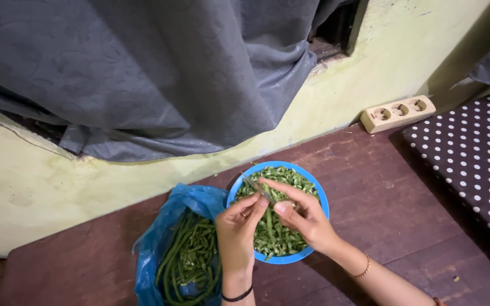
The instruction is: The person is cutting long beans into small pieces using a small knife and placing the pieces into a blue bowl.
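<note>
A round blue bowl filled with short cut pieces of green beans sits on the dark red floor. Both my hands are over it. My left hand, with a ring and a black band on the wrist, pinches a long green bean that hangs down between the hands. My right hand, with a gold bracelet, grips a small knife; its blade points up and left, close to my left thumb. The knife's handle is hidden in the fingers.
A blue plastic bag of whole long beans lies open left of the bowl. A pale green wall and grey curtain are behind. A beige socket strip and a polka-dot cushion lie to the right.
</note>
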